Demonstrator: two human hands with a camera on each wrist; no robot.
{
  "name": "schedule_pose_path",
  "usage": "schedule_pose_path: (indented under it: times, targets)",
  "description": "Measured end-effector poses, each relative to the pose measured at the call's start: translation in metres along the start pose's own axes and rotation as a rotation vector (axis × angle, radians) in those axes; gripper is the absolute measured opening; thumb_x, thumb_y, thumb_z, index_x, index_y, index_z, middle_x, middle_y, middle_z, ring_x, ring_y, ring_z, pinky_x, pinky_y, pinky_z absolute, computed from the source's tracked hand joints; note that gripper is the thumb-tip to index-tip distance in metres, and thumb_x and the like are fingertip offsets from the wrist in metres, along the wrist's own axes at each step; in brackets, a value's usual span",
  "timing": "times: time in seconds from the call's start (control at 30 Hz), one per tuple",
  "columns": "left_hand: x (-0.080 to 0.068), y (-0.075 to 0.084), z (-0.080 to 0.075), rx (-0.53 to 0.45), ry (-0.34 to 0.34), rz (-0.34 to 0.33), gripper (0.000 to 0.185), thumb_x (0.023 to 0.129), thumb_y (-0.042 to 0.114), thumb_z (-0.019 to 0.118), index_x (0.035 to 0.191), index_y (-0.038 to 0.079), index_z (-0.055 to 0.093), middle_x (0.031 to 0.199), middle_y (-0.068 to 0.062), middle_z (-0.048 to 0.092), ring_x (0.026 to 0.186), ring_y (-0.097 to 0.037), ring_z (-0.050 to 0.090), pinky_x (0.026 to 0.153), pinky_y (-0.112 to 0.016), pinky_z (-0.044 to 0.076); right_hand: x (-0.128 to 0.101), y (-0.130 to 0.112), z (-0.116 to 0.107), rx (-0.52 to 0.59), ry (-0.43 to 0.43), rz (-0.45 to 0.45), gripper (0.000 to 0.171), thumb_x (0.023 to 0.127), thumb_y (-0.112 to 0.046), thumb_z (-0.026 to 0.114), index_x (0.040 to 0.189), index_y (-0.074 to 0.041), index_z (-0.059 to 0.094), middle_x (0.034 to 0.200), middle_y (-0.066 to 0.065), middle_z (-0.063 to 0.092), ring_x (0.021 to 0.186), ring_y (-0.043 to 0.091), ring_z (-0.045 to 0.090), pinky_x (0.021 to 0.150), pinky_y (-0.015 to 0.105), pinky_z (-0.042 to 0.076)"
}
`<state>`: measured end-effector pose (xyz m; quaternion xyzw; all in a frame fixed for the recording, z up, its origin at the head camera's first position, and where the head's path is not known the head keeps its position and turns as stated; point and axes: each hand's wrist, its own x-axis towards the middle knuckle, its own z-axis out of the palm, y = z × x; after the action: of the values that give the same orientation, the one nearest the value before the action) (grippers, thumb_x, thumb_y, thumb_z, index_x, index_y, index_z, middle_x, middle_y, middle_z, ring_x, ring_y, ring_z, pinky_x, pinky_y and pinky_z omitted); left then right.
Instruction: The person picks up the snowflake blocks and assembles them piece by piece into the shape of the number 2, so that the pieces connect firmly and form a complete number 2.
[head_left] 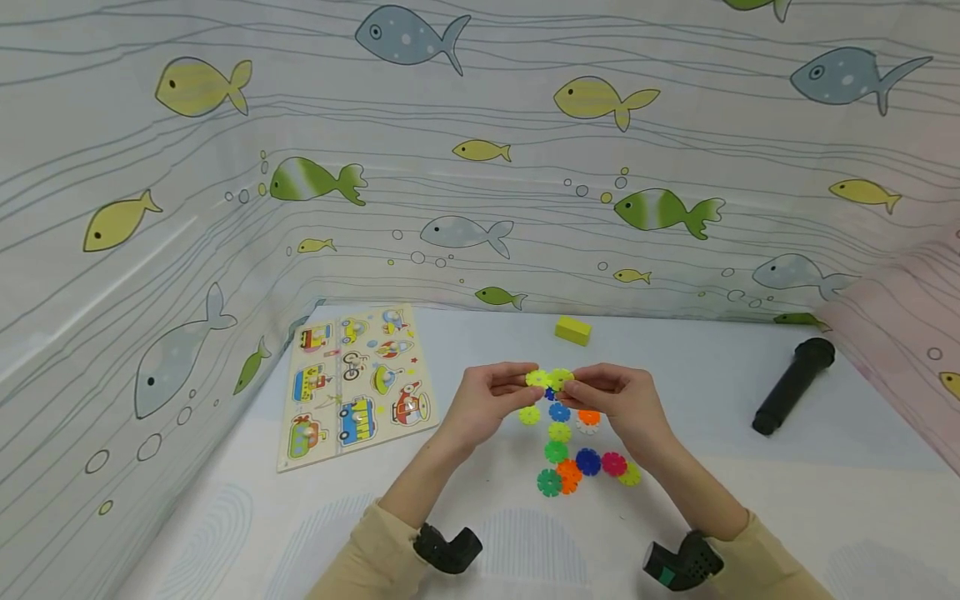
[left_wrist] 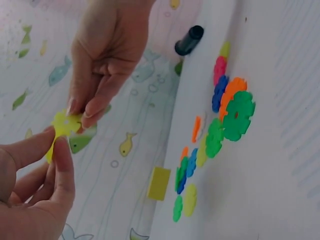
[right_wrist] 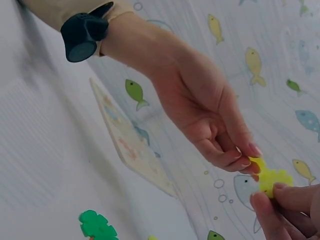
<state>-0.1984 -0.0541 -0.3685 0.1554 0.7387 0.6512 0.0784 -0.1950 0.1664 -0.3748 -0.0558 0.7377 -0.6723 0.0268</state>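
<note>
My left hand [head_left: 480, 404] pinches a yellow notched flower disc [head_left: 537, 379] between thumb and fingers. Opposite it, my right hand [head_left: 624, 402] pinches a second yellow disc [head_left: 562, 380]. Edge to edge, the two discs meet in front of me, raised above the table; in the right wrist view one disc [right_wrist: 276, 179] overlaps the other at its rim. Below the hands lie several more discs, among them a blue one [head_left: 559, 412], a green one [head_left: 556, 452], an orange one [head_left: 570, 476], a dark blue one [head_left: 588, 462] and a pink one [head_left: 614, 464].
At the left lies a wooden puzzle board [head_left: 360, 383] with vehicle pictures. A yellow block [head_left: 573, 330] sits toward the back, and a black cylindrical object [head_left: 793, 386] lies at the right. A fish-patterned curtain [head_left: 540, 192] stands behind the table.
</note>
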Motion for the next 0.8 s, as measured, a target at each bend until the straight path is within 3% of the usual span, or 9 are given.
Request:
schedule_pose_path:
  times: [0.23,0.63,0.8]
  targets:
    - [0.0012,-0.0028,-0.0001,-0.002,-0.006,0.024,0.038,0.092,0.015,0.072,0.128,0.004,0.067,0.108,-0.013,0.07,0.092,-0.016,0.069,0.087,-0.028,0.058,-0.0015,-0.0017,0.0003,0.013,0.004,-0.014,0.029,0.092,-0.014,0.072,0.113,0.007,0.069,0.096,0.011,0.076,0.088,0.024,0.076,0.082,0.032,0.059]
    - [0.0004,-0.0017,0.0028,0.004,-0.01,0.033,0.038,0.092,0.011,0.072,0.128,0.002,0.066,0.102,-0.013,0.069,0.087,-0.018,0.069,0.086,-0.037,0.059,0.0004,0.0021,0.0003,-0.013,0.015,-0.029,0.026,0.092,-0.012,0.072,0.11,0.007,0.07,0.094,0.012,0.076,0.085,0.022,0.076,0.081,0.031,0.059]
    - [0.0001,-0.0029,0.0024,0.001,-0.013,0.036,0.038,0.092,0.011,0.071,0.128,0.0,0.066,0.101,-0.013,0.068,0.088,-0.021,0.068,0.084,-0.032,0.059,0.0003,0.0021,0.0008,-0.034,0.019,-0.041,0.024,0.092,-0.009,0.071,0.109,0.007,0.071,0.094,0.013,0.076,0.084,0.022,0.076,0.08,0.03,0.059]
